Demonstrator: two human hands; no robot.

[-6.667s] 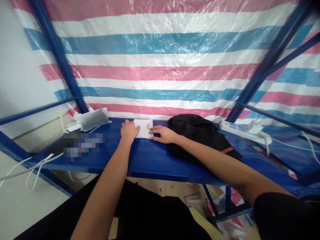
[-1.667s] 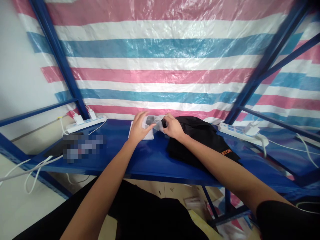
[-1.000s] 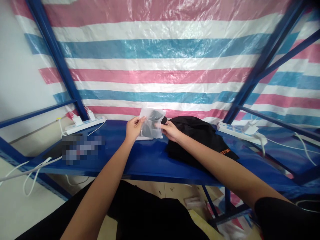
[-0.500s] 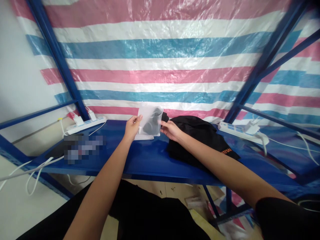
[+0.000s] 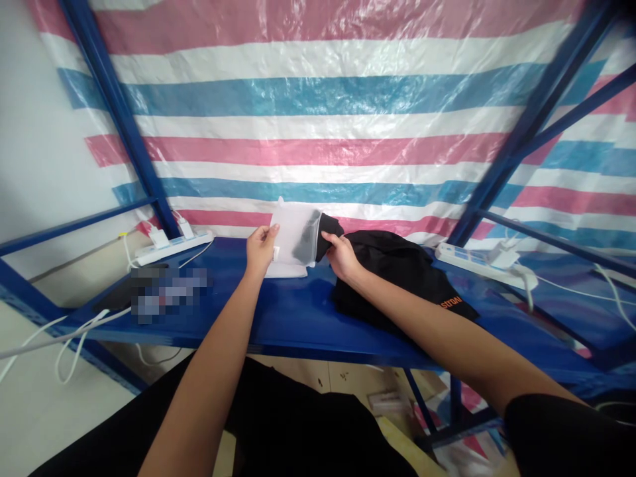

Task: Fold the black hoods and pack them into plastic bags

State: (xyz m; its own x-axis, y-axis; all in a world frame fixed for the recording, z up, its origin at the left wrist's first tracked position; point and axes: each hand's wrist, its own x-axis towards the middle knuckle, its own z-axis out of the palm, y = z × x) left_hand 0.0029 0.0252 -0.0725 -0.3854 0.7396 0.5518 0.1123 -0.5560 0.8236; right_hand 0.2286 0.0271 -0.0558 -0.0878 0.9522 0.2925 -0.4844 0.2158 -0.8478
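My left hand grips the left edge of a frosted, see-through plastic bag, thumb on its front. Out of the bag's right-hand opening sticks a folded black cloth, partly inside and showing dark through the plastic. My right hand pinches the outer part of this cloth, thumb on top. A white flat thing lies on the blue shelf under the bag. To the right, a larger black garment with orange lettering lies bunched, partly behind my right forearm.
White power strips with plugs lie at the left and right of the shelf. Cables hang over its left end, near a dark object and a blurred patch. Blue metal posts and a striped plastic sheet stand behind.
My right hand has shifted from the bag's opening onto the black cloth. More of the cloth now shows outside the bag, to the right. My left hand keeps its hold.
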